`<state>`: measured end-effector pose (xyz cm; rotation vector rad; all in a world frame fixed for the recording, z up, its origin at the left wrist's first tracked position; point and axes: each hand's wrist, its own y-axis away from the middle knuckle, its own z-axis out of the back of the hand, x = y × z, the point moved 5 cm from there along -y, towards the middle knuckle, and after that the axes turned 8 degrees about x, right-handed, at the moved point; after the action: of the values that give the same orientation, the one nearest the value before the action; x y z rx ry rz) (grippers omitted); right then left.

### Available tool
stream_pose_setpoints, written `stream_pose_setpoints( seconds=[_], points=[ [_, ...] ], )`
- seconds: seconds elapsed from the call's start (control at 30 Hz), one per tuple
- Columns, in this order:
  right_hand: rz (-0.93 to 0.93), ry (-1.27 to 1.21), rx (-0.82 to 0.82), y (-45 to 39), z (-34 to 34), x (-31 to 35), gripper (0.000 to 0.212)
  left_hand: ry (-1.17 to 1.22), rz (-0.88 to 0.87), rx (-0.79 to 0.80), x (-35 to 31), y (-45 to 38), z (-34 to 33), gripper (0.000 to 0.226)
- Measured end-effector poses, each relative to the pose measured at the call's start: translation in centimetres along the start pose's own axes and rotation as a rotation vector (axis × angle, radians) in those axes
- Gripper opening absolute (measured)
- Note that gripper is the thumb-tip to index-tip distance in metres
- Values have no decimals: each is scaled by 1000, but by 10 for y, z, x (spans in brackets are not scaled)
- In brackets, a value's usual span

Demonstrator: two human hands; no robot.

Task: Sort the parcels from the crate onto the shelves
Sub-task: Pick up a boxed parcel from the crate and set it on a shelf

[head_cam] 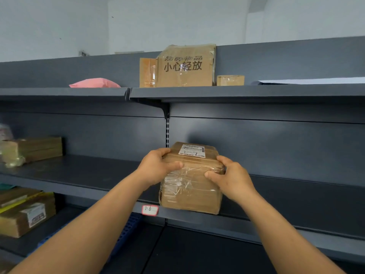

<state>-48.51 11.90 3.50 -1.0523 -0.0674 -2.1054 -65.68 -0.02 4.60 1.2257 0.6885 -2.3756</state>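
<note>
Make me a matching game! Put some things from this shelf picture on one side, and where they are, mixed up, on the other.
Things:
1. pink bag
2. parcel with white label
3. box with big black writing
4. small tag marked 1-6

Places:
A. top shelf, middle
B. on the shelf edge
C. top shelf, left
D. held in both hands

Pairs: 1-C, 2-D, 3-A, 4-B

The fingers of the left hand (pixel 158 165) go behind the box (pixel 190 178), so they cannot be seen. The words on its white label (pixel 192 150) are too small to read. The blue crate (pixel 126 234) is mostly behind the left arm. The boxes at the left edge (pixel 23 214) are cut off and blurry. The top line of writing on the big box (pixel 185 66) is fuzzy
</note>
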Motion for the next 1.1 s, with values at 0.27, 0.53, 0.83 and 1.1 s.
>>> stream_pose_setpoints(
  seconds=[0.27,0.53,0.83,1.1],
  points=[
    [44,-112,-117,25,-3,-15,69,18,-108,-92,-5,23,-2,78],
    [62,-181,-179,80,-17,-20,71,42,-168,-134,4,83,-5,77],
    [132,-206,-208,159,-16,-22,68,114,-207,-127,8,155,-20,73],
    [174,-198,-136,228,-14,-34,68,117,-170,-172,10,235,-42,69]
  ],
)
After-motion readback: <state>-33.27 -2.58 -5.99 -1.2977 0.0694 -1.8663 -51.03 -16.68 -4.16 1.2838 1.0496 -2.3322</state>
